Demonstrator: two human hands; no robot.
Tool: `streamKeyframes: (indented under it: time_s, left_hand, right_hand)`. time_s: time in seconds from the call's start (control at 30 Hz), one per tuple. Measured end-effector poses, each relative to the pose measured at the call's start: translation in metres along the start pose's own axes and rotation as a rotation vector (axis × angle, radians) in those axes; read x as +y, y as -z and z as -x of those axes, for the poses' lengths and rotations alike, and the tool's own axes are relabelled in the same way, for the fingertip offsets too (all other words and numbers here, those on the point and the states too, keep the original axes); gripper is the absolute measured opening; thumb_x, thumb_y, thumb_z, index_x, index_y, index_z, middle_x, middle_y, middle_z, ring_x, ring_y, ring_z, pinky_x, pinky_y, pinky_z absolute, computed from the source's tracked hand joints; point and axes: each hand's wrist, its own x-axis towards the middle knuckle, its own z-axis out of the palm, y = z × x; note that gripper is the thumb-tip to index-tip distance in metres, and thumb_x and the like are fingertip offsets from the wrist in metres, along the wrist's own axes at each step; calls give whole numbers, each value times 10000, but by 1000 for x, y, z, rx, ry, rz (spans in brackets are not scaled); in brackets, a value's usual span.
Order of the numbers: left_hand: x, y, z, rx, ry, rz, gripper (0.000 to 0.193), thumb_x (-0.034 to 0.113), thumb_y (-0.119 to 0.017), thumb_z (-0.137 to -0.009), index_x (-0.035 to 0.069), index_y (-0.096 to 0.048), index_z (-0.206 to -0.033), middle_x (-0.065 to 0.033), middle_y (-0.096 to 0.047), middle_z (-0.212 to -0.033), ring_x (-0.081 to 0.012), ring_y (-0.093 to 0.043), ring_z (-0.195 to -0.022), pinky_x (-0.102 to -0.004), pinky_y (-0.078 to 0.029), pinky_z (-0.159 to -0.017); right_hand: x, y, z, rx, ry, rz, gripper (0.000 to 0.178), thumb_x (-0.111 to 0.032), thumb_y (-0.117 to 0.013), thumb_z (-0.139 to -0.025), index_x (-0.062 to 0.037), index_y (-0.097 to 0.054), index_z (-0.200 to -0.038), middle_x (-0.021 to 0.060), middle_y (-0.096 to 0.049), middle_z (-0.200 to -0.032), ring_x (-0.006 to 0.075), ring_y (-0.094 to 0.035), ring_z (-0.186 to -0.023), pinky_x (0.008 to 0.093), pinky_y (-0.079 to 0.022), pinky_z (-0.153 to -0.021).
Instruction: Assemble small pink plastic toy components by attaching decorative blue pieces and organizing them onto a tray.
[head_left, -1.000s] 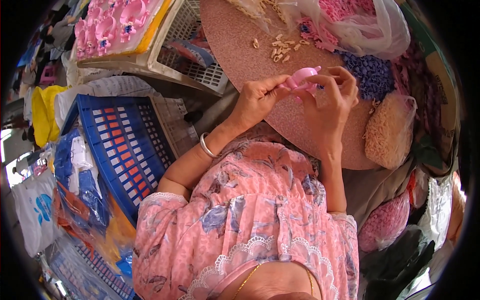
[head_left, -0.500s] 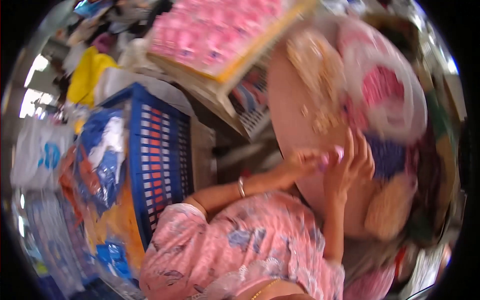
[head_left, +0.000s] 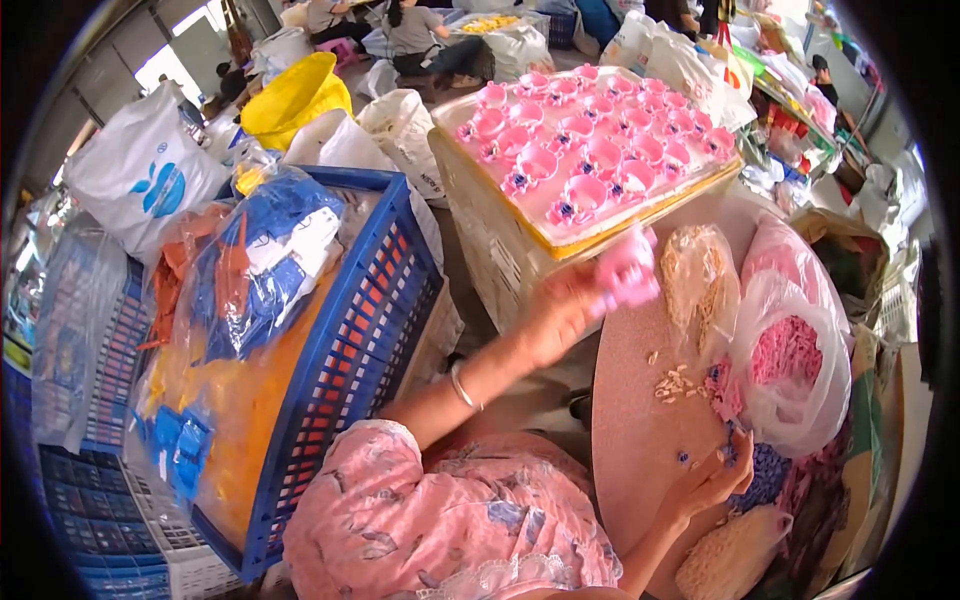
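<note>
Left hand [head_left: 558,312] pinching a pink piece [head_left: 630,268] right of centre, just below a loaded tray [head_left: 500,200], right hand [head_left: 705,487] lower right by blue pieces [head_left: 768,470], fingers bent, hold unclear, blue basket [head_left: 325,375] crowding left, open plastic bag [head_left: 800,425] at right.

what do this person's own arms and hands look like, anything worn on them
Both the left hand and right hand are gloveless. The left side has a slim silver-coloured bracelet; the right shows none. The left sleeve is short, pink, patterned in grey-blue, with pale lace trim.
</note>
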Motion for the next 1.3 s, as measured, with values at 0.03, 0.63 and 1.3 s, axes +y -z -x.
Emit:
streamKeyframes:
  time_s: [0.03,0.63,1.3]
  left_hand:
    - [20,2,-17,16,-116,-125,174,28,-653,-891,33,-650,-1065,-53,-678,-1031,-94,-611,-799,-213,-512,-665]
    - [153,106,-335,155,-775,-2167,123,99,-659,-724,14,-693,-806,-245,-692,-868,-377,-684,-891,-463,-540,-783]
    - [48,-36,-135,-283,-841,-2024,259,223,-696,-875,50,-694,-1069,-166,-715,-866,-354,-689,-727,-432,-526,-603]
  right_hand:
    - [6,3,5,-16,-18,37,391,-191,-486,-1021,38,-514,-1336,160,-653,-1151,283,-540,-1085,396,-366,-998]
    - [32,35,49,-28,-196,51,233,-71,-573,-976,12,-638,-1184,132,-661,-995,263,-591,-952,361,-483,-848]
    - [29,39,63,27,-186,146,172,27,-656,-874,-25,-696,-1033,103,-703,-928,240,-654,-836,343,-480,-868]
